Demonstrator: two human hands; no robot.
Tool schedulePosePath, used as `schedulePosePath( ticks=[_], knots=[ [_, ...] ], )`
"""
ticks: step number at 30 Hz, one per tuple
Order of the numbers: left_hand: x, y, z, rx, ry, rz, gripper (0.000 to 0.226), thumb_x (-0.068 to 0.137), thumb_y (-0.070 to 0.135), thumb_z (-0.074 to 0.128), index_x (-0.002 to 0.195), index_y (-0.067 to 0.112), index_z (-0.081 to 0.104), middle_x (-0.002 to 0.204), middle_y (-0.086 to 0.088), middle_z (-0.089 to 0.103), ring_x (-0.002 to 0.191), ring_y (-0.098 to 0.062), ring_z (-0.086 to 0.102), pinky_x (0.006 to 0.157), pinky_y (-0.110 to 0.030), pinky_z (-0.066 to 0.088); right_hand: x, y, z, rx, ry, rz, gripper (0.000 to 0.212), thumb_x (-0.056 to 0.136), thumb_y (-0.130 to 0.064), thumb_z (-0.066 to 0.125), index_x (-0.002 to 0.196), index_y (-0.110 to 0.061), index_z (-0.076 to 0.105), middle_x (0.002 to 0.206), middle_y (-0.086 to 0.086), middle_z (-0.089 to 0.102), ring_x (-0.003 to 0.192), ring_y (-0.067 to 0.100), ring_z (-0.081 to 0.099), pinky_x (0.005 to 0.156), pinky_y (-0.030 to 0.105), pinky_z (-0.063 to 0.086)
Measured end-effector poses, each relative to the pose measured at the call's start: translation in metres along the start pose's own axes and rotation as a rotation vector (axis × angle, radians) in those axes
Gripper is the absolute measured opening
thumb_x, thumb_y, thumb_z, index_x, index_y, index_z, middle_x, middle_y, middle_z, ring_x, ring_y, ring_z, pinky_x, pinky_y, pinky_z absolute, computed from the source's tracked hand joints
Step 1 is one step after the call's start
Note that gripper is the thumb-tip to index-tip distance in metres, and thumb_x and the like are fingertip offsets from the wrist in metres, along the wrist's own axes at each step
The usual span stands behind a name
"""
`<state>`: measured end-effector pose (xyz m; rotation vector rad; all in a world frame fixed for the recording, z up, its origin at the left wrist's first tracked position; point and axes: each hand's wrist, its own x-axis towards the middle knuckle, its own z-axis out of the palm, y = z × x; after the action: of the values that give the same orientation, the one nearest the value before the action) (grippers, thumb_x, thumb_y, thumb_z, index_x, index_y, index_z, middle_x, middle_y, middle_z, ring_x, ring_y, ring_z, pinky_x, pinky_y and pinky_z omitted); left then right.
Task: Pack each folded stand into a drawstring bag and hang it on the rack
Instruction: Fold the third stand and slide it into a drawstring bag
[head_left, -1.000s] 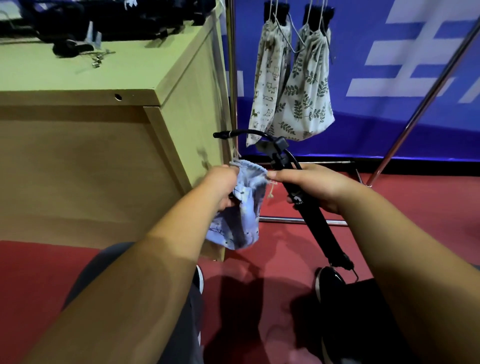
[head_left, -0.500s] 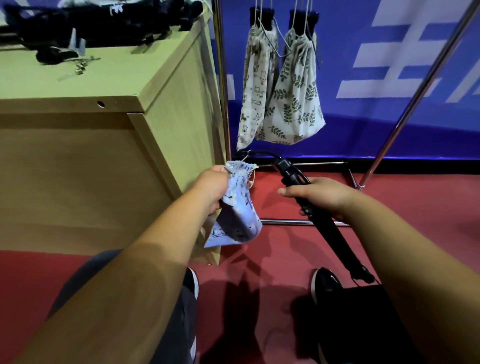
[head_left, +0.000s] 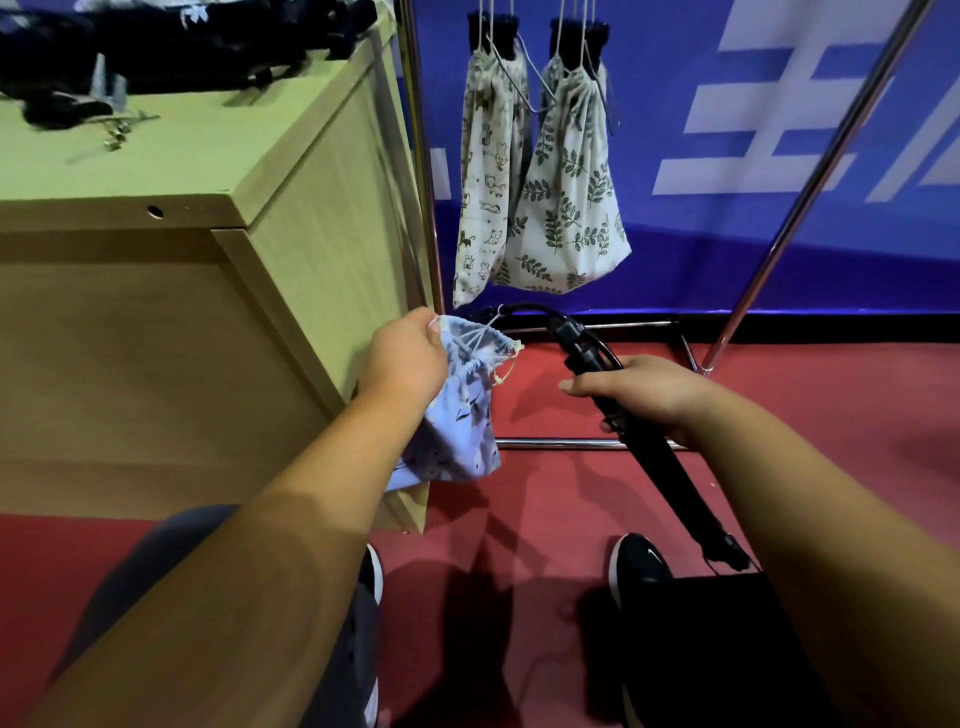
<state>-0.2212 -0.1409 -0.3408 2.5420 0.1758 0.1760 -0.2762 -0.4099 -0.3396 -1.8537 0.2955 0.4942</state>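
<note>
Two hands are at work in the middle of the frame, and I read them first. My left hand (head_left: 405, 364) pinches the gathered rim of the blue drawstring bag (head_left: 457, 431), fingers curled on the cloth, so the bag hangs limp below the knuckles. Its cords lie loose across a mouth that looks only part open. My right hand (head_left: 644, 389) is wrapped round the shaft of the folded stand (head_left: 654, 457), with the forefinger stretched out toward the bag.

The stand's long axis is what matters. It runs on a slant from its jointed head at centre frame down to its foot at lower right. The head is the end nearer the bag and sits just right of the mouth, level with it and apart from it. I judge the left hand must spread the rim before that end can enter.

Beyond, at upper centre, the cat-print bag (head_left: 488, 182) and the leaf-print bag (head_left: 566, 208) hang filled on the rack (head_left: 810, 171). More black stands (head_left: 182, 47) lie on the wooden cabinet (head_left: 208, 156) at upper left.
</note>
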Motion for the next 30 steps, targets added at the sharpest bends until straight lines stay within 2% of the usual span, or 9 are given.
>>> schedulePosePath(
  ticks=[7,14,17,19,22,24,26,28,30],
  knots=[
    [0.003,0.008,-0.001,-0.058,0.021,-0.016,0.028,0.11,0.036,0.048,0.123,0.027,0.071,0.107,-0.004,0.073,0.086,-0.025,0.057,0.074,-0.028,0.039,0.001,0.006,-0.005,-0.015,0.001,-0.007,0.037,0.078,-0.043,0.092,0.107,-0.025,0.08,0.078,0.001,0.064,0.071,0.022,0.062,0.071,0.033,0.054],
    [0.014,0.004,0.012,-0.314,-0.086,-0.055,0.026,0.109,0.028,0.053,0.106,0.023,0.079,0.079,0.008,0.064,0.069,-0.018,0.054,0.067,-0.028,0.042,0.002,0.009,-0.004,-0.018,-0.031,-0.023,0.039,0.078,-0.039,0.092,0.107,-0.019,0.078,0.08,0.004,0.061,0.072,0.023,0.059,0.072,0.037,0.052],
    [0.018,-0.001,0.019,-0.366,-0.141,-0.136,0.028,0.108,0.029,0.057,0.095,0.012,0.076,0.066,0.001,0.058,0.06,-0.024,0.056,0.075,-0.032,0.058,0.003,0.01,-0.001,-0.062,-0.046,-0.026,0.031,0.08,-0.039,0.091,0.095,-0.017,0.076,0.078,0.006,0.059,0.07,0.022,0.055,0.069,0.035,0.046],
    [0.016,-0.002,0.021,-0.347,-0.173,-0.184,0.026,0.105,0.028,0.058,0.088,0.014,0.072,0.063,-0.003,0.06,0.054,-0.025,0.058,0.071,-0.032,0.057,0.005,0.012,0.002,-0.072,-0.041,-0.019,0.03,0.079,-0.039,0.091,0.093,-0.018,0.076,0.076,0.005,0.059,0.069,0.022,0.055,0.068,0.035,0.046],
    [0.011,0.004,0.021,-0.123,-0.281,-0.145,0.021,0.088,0.03,0.064,0.08,0.012,0.069,0.069,-0.008,0.069,0.067,-0.029,0.068,0.068,-0.035,0.058,0.01,0.015,0.006,-0.08,-0.043,-0.006,0.036,0.077,-0.041,0.092,0.097,-0.015,0.077,0.074,0.004,0.059,0.065,0.021,0.056,0.066,0.035,0.049],
    [0.004,0.007,0.02,0.189,-0.383,-0.079,0.03,0.086,0.036,0.074,0.085,0.007,0.068,0.079,-0.009,0.068,0.08,-0.03,0.067,0.068,-0.031,0.049,0.011,0.017,0.01,-0.111,-0.06,-0.01,0.031,0.078,-0.041,0.092,0.092,-0.019,0.075,0.073,0.004,0.058,0.063,0.02,0.056,0.062,0.031,0.049],
    [-0.002,0.007,0.021,0.476,-0.455,-0.008,0.032,0.088,0.034,0.079,0.099,0.004,0.074,0.095,-0.014,0.07,0.097,-0.031,0.071,0.078,-0.032,0.052,0.01,0.017,0.013,-0.098,-0.085,-0.015,0.026,0.082,-0.035,0.09,0.093,-0.018,0.073,0.076,0.006,0.056,0.06,0.018,0.054,0.054,0.024,0.048],
    [-0.008,0.007,0.023,0.647,-0.532,0.042,0.032,0.095,0.023,0.069,0.117,0.001,0.074,0.113,-0.016,0.072,0.114,-0.031,0.071,0.091,-0.034,0.055,0.01,0.016,0.015,-0.106,-0.106,-0.016,0.025,0.084,-0.032,0.089,0.095,-0.016,0.074,0.076,0.006,0.054,0.058,0.017,0.054,0.051,0.021,0.047],
    [-0.011,0.009,0.022,0.672,-0.576,0.036,0.03,0.098,0.015,0.06,0.122,0.0,0.072,0.111,-0.016,0.069,0.116,-0.031,0.07,0.094,-0.033,0.055,0.011,0.014,0.017,-0.132,-0.11,-0.005,0.029,0.083,-0.034,0.09,0.089,-0.014,0.071,0.073,0.004,0.055,0.056,0.017,0.055,0.052,0.021,0.047]
  ],
)
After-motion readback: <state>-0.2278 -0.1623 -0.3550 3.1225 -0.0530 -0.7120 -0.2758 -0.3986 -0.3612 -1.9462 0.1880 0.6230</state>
